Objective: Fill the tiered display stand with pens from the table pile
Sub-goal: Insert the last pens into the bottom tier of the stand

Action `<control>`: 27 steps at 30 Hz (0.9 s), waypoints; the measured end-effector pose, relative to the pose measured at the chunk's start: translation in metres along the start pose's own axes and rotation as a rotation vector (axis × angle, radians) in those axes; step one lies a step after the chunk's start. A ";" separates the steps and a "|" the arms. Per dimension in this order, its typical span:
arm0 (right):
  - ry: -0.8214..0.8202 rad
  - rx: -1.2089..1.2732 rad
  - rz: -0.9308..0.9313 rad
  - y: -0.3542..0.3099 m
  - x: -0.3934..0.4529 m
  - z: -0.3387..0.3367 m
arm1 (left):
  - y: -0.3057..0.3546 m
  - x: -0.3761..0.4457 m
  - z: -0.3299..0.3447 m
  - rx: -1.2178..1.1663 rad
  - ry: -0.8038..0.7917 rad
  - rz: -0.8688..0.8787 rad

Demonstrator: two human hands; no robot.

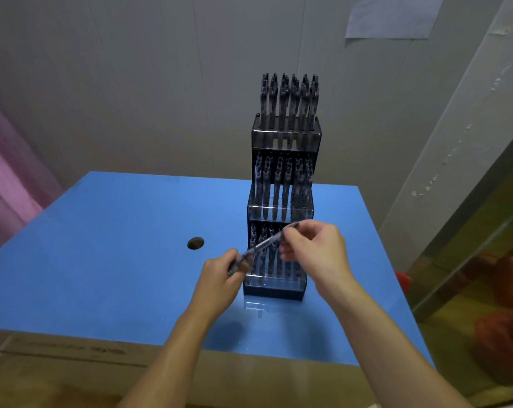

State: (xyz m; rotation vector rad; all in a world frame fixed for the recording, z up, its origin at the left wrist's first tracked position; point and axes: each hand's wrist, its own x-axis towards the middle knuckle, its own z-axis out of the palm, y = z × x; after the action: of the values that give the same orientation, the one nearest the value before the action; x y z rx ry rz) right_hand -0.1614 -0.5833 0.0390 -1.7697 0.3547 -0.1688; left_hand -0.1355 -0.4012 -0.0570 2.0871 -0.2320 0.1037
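One pen (261, 246) is in the air, right in front of the bottom step of the display stand (281, 207). It lies slanted, with its low end on the left and its high end on the right. It is not in a hole yet.

The stand is tall and dark, with three steps like stairs. It stands on the blue worktop (102, 260), near the middle and a bit to the right. The top step (287, 134) is packed with pens that stand straight up. The middle step (280, 209) looks full too. The bottom step (274, 282) has many pens in it, but the hands cover part of it, so I cannot tell how many holes are left there. I see no pile of pens anywhere on the worktop. So I think the job is almost done, and this pen may be one of the last ones. It has to be turned upright and pushed down into a free hole in the bottom step.

The left hand (220, 278) holds the low end of the pen, with its fingers curled round it. The right hand (317, 248) pinches the high end between thumb and fingertips, and its other fingers are bent under. Both grips are tight on the same pen. Both arms reach forward from the bottom of the picture, and the two hands meet just in front of the stand.

The worktop has a small round hole (195, 243) to the left of the stand. Behind it is a pale wall (131, 83).
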 end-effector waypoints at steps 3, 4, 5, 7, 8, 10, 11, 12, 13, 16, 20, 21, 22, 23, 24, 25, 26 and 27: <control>0.027 0.198 -0.023 -0.001 0.005 -0.004 | -0.002 0.000 -0.003 -0.113 0.072 -0.105; 0.033 0.238 -0.032 -0.001 0.006 -0.006 | -0.004 0.000 -0.003 -0.155 0.093 -0.141; 0.043 0.257 -0.041 0.000 0.007 -0.008 | -0.006 0.000 -0.004 -0.195 0.109 -0.174; 0.073 0.255 -0.059 0.003 0.009 -0.011 | -0.009 -0.001 -0.006 -0.252 0.127 -0.223; 0.087 0.242 -0.065 0.005 0.010 -0.013 | -0.010 -0.001 -0.007 -0.266 0.132 -0.242; 0.107 0.200 -0.074 0.009 0.012 -0.016 | -0.010 -0.001 -0.008 -0.280 0.141 -0.264; 0.113 0.172 -0.083 0.011 0.013 -0.017 | -0.010 0.000 -0.009 -0.289 0.145 -0.269; 0.119 0.139 -0.094 0.013 0.013 -0.018 | -0.011 0.000 -0.009 -0.300 0.150 -0.271; 0.125 0.104 -0.104 0.015 0.014 -0.019 | -0.011 0.001 -0.010 -0.308 0.155 -0.271; 0.149 0.015 -0.126 0.021 0.016 -0.021 | -0.014 0.002 -0.010 -0.327 0.159 -0.268; 0.190 -0.150 -0.162 0.025 0.018 -0.019 | -0.015 0.004 -0.010 -0.328 0.155 -0.266; 0.195 -0.199 -0.168 0.026 0.018 -0.018 | -0.015 0.004 -0.010 -0.327 0.155 -0.268; 0.196 -0.244 -0.169 0.027 0.018 -0.016 | -0.015 0.004 -0.009 -0.328 0.154 -0.270; 0.194 -0.285 -0.170 0.027 0.018 -0.013 | -0.016 0.004 -0.009 -0.331 0.154 -0.272; 0.191 -0.317 -0.170 0.028 0.018 -0.010 | -0.016 0.004 -0.009 -0.335 0.152 -0.273; 0.188 -0.338 -0.170 0.030 0.019 -0.006 | -0.016 0.004 -0.008 -0.336 0.147 -0.273; 0.184 -0.355 -0.169 0.032 0.020 -0.002 | -0.016 0.004 -0.008 -0.334 0.142 -0.272; 0.180 -0.369 -0.166 0.034 0.021 0.001 | -0.016 0.004 -0.008 -0.329 0.138 -0.271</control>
State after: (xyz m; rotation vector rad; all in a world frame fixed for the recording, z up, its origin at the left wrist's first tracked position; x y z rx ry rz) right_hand -0.1465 -0.5954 0.0038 -2.1567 0.3859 -0.4045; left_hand -0.1282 -0.3868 -0.0664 1.7563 0.1130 0.0425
